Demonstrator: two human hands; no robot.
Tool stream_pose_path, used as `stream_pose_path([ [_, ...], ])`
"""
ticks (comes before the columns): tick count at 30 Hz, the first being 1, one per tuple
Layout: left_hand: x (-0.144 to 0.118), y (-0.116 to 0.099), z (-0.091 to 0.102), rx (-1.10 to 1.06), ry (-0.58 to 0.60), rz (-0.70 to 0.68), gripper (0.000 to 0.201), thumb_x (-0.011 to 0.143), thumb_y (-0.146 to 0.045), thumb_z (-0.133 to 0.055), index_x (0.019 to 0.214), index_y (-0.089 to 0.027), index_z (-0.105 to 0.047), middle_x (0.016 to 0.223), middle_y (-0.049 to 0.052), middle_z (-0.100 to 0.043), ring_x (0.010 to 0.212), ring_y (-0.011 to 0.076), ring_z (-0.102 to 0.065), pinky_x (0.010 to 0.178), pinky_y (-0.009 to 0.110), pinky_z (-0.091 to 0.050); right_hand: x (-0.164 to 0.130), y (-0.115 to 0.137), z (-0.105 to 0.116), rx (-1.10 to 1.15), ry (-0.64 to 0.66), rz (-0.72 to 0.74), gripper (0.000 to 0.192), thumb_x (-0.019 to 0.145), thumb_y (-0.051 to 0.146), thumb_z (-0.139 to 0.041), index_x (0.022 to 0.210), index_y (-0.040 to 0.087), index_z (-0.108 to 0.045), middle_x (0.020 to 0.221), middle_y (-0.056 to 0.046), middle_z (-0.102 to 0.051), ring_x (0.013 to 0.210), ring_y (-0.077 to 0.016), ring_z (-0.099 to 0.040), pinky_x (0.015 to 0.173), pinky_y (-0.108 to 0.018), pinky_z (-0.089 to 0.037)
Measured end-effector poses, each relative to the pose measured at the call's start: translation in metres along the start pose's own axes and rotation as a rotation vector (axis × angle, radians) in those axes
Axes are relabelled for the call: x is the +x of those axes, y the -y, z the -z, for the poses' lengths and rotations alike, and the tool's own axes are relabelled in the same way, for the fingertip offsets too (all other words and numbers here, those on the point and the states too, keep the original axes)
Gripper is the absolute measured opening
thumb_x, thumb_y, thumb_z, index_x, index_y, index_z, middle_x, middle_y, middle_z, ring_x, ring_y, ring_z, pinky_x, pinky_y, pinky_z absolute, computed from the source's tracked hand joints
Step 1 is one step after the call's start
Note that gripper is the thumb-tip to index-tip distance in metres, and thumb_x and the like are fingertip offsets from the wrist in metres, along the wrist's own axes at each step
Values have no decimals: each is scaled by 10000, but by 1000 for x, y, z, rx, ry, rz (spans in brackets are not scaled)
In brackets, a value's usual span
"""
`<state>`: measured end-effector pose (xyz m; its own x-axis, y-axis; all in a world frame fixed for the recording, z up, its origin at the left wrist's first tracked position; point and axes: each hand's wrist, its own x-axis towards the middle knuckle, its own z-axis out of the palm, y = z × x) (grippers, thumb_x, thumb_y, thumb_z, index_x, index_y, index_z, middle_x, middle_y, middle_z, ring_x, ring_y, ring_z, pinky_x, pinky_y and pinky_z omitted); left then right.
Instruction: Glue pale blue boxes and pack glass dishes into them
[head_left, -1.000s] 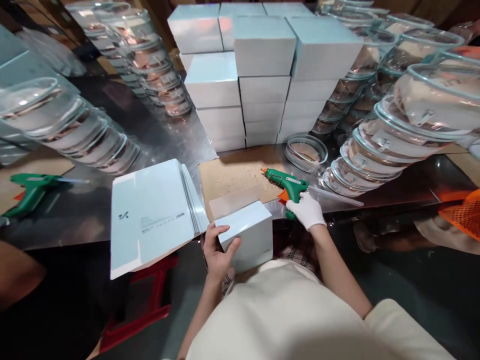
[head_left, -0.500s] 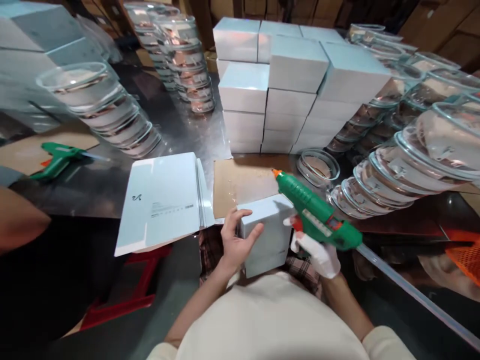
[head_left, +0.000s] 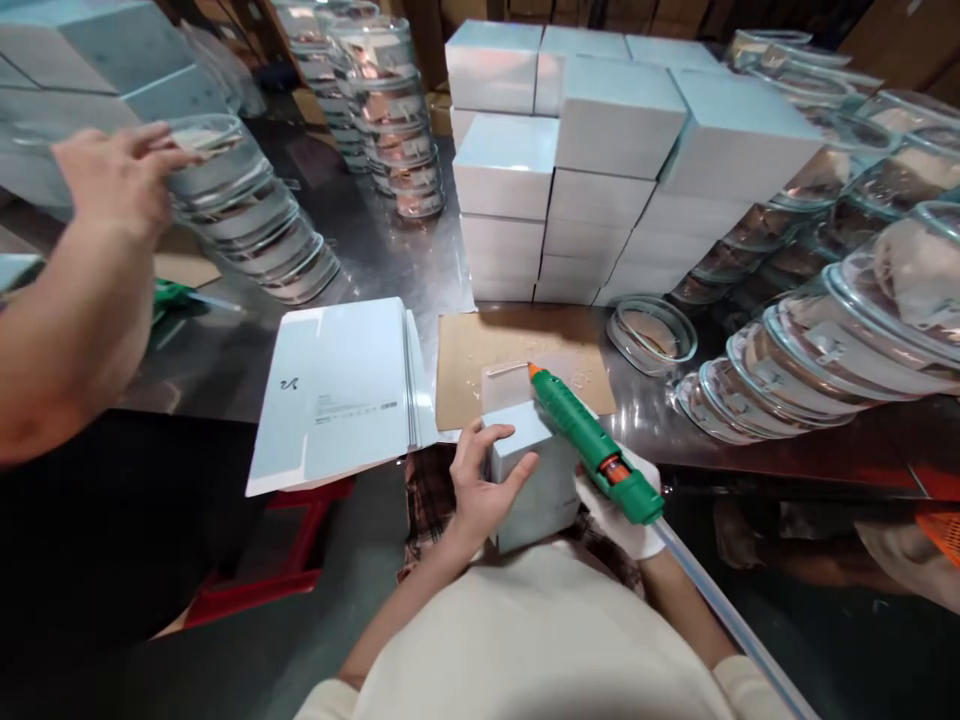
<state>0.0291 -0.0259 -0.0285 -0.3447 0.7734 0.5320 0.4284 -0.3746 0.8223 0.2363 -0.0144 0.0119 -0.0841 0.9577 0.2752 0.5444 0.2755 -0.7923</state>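
Note:
My left hand (head_left: 478,488) grips the left side of a small pale blue box (head_left: 534,478) held at the table's near edge, its top flap open. My right hand (head_left: 626,515), in a white glove, holds a green glue gun (head_left: 592,447) over the box. The gun's orange nozzle rests at the open flap, and a clear glue stick trails back from it to the lower right. A brown cardboard sheet (head_left: 487,350) lies on the steel table just beyond the box.
A pile of flat unfolded blue boxes (head_left: 337,390) lies left of the cardboard. Stacked finished boxes (head_left: 600,160) stand behind. Rows of glass containers (head_left: 810,330) lean at right, left and back. Another person's arm (head_left: 82,270) reaches to the left glass stack; a second green glue gun (head_left: 176,295) lies there.
The glue gun has swung down so its nozzle meets the box flap. Another person's hand has risen at left and touches the glass stack.

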Motion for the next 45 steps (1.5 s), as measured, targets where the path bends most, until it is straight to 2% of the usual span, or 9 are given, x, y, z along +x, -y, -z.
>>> stream_pose_path([
  [10,-3,12,18,-41,-23,76,323,862,-453,-815,1069,-232,-703,1034,45,-689,1036,224,-661,940,360,-526,50,-49,-18,480,-37,-585,590,795,732,-592,962,179,-710,872,-97,-796,562,-196,-670,519,-332,-560],
  [15,-2,13,22,-87,-20,72,317,868,-484,-802,1054,-245,-706,998,27,-697,1023,216,-660,924,341,-524,62,-59,5,153,-21,-682,513,831,688,-626,676,204,-694,616,-102,-711,685,-278,-743,626,-355,-583],
  [19,-1,13,21,-129,66,110,388,843,-576,-795,999,-231,-709,999,45,-695,979,222,-679,867,335,-540,60,-30,21,92,-97,-488,402,778,592,-779,916,216,-812,936,-97,-810,1016,-292,-744,896,-374,-585],
  [22,-5,11,17,-186,143,98,438,819,-623,-799,963,-222,-698,1105,95,-700,1137,290,-684,955,400,-543,66,-8,10,349,179,-332,575,752,568,-842,1183,191,-786,1112,-88,-804,1070,-283,-731,994,-418,-574],
  [26,-11,11,11,-361,123,172,452,849,-573,-801,1130,-262,-631,1290,121,-654,1256,305,-665,1008,423,-537,70,-7,3,568,416,-271,634,756,695,-830,1123,182,-770,1079,-86,-777,1070,-279,-718,1012,-442,-566],
  [30,-9,19,13,-568,76,147,629,871,-487,-815,1369,-390,-443,1204,42,-640,1174,256,-706,1042,470,-539,66,-13,19,546,671,167,781,821,866,-635,1264,229,-725,1332,-131,-670,1287,-293,-621,1137,-468,-479],
  [35,-4,24,20,-470,168,121,292,883,-496,-791,957,-240,-670,1148,76,-618,1180,293,-681,1046,509,-532,69,0,25,275,744,433,360,1006,451,-676,1295,242,-726,1315,-123,-636,1264,-229,-619,1139,-426,-490],
  [40,0,20,22,-421,200,221,399,865,-599,-767,863,-215,-659,1125,97,-620,1151,311,-696,999,508,-558,65,-1,19,255,707,455,289,1031,422,-631,1256,281,-747,1333,-109,-656,1266,-218,-636,1136,-434,-508],
  [45,17,13,42,-326,-71,135,345,863,-525,-789,941,-240,-611,1163,58,-625,1167,299,-706,1036,501,-549,22,-24,26,383,311,-11,802,777,794,-755,1358,252,-643,1367,-148,-639,1183,-267,-684,999,-423,-595],
])
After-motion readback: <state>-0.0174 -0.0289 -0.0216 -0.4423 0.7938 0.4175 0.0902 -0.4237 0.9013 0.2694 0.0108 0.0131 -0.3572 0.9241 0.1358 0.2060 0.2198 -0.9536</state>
